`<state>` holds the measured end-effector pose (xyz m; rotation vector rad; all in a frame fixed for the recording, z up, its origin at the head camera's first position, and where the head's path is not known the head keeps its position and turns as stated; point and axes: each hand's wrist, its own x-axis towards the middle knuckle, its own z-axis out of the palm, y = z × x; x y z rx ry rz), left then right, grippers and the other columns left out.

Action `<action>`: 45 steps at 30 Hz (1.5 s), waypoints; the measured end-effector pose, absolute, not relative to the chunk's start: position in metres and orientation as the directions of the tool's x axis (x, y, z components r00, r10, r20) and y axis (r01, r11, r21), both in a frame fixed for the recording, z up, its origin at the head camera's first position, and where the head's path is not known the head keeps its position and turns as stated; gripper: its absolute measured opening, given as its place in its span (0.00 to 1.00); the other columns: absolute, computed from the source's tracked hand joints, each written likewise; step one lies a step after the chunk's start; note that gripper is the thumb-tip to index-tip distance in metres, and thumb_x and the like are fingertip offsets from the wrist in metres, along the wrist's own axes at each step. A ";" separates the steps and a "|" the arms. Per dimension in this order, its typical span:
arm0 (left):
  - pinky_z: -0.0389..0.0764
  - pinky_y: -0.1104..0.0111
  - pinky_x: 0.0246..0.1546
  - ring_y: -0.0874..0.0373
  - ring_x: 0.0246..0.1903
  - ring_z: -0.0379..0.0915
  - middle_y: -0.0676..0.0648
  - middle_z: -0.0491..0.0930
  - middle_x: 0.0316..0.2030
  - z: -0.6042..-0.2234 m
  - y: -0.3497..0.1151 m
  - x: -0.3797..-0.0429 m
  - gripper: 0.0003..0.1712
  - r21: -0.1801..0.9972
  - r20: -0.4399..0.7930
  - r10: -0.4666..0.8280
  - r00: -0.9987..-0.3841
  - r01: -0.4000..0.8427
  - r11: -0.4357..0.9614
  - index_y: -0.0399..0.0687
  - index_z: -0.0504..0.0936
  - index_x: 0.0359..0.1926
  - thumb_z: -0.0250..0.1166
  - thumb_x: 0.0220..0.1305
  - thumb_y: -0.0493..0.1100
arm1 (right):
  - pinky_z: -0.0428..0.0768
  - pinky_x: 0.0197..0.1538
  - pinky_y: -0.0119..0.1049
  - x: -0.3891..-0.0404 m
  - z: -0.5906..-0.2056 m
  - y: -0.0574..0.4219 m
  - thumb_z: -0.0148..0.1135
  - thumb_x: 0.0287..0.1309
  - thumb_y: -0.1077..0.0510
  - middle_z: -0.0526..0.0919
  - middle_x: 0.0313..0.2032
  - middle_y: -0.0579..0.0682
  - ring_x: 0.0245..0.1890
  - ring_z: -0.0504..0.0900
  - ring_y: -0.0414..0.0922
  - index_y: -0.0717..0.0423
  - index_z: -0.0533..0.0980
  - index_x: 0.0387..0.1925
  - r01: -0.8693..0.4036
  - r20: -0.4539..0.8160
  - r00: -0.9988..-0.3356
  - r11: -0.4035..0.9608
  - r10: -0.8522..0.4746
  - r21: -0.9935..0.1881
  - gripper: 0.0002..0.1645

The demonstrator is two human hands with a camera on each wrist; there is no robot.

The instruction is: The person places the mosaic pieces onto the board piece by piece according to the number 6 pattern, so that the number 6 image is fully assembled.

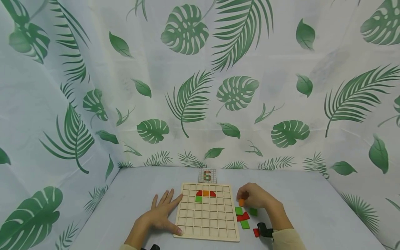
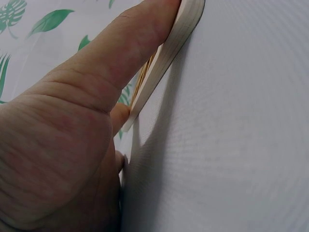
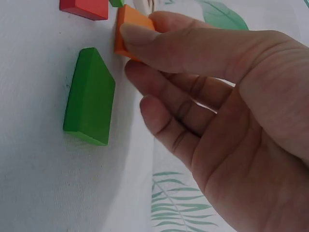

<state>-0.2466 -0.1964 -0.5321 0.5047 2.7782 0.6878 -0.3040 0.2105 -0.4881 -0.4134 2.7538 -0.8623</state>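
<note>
The left hand [image 1: 158, 214], fingers spread, touches the grid board [image 1: 207, 223] lying between both hands. The right hand [image 1: 257, 196] pinches an orange block [image 1: 241, 202] between thumb and fingers; near that hand lie green blocks [image 1: 245, 224] and red blocks [image 1: 243, 217].

Open room above the grid board [image 1: 208, 219], loose blocks [image 1: 242, 217] crowding its right side, hands [image 1: 160, 214] [image 1: 256, 196] flanking it

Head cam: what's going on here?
A person's right hand pinches an orange tile, just right of the gridded board. The left hand touches the board's left side. Four tiles sit in the grid: two red, one orange, one green. Loose green and red tiles lie by the board's right side.
</note>
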 end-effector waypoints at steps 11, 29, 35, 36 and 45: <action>0.23 0.29 0.73 0.36 0.83 0.26 0.35 0.37 0.84 -0.532 -0.197 -0.246 0.79 0.494 -0.139 0.387 -0.911 0.275 0.825 0.62 0.53 0.83 0.78 0.32 0.81 | 0.84 0.45 0.42 -0.304 -0.490 0.208 0.72 0.48 0.76 0.83 0.35 0.44 0.37 0.77 0.44 0.49 0.89 0.34 -0.225 -0.098 -0.936 0.787 -0.339 -0.575 0.19; 0.23 0.29 0.74 0.36 0.83 0.27 0.36 0.37 0.84 -0.528 -0.196 -0.244 0.79 0.495 -0.145 0.381 -0.913 0.266 0.827 0.62 0.53 0.83 0.79 0.32 0.80 | 0.83 0.49 0.40 -0.309 -0.487 0.205 0.71 0.59 0.69 0.83 0.39 0.41 0.42 0.78 0.42 0.55 0.85 0.47 -0.377 0.094 -0.912 0.728 -0.398 -0.573 0.15; 0.23 0.29 0.74 0.35 0.83 0.27 0.35 0.37 0.83 -0.529 -0.196 -0.244 0.79 0.497 -0.138 0.384 -0.913 0.272 0.824 0.61 0.53 0.83 0.79 0.32 0.80 | 0.85 0.48 0.38 -0.311 -0.484 0.202 0.73 0.60 0.66 0.85 0.43 0.41 0.42 0.81 0.41 0.56 0.85 0.51 -0.466 0.198 -0.878 0.683 -0.436 -0.562 0.17; 0.23 0.29 0.74 0.35 0.83 0.27 0.35 0.37 0.83 -0.529 -0.196 -0.244 0.79 0.499 -0.136 0.386 -0.912 0.273 0.823 0.61 0.53 0.83 0.79 0.32 0.80 | 0.85 0.49 0.38 -0.311 -0.483 0.201 0.73 0.60 0.65 0.85 0.43 0.41 0.42 0.81 0.40 0.56 0.85 0.52 -0.463 0.203 -0.880 0.684 -0.429 -0.564 0.17; 0.22 0.29 0.74 0.35 0.83 0.26 0.35 0.37 0.83 -0.529 -0.196 -0.245 0.79 0.500 -0.139 0.389 -0.911 0.274 0.821 0.61 0.53 0.83 0.79 0.32 0.80 | 0.86 0.43 0.31 -0.305 -0.481 0.185 0.74 0.60 0.64 0.88 0.44 0.44 0.39 0.84 0.38 0.55 0.86 0.49 -0.435 0.242 -0.898 0.652 -0.368 -0.621 0.15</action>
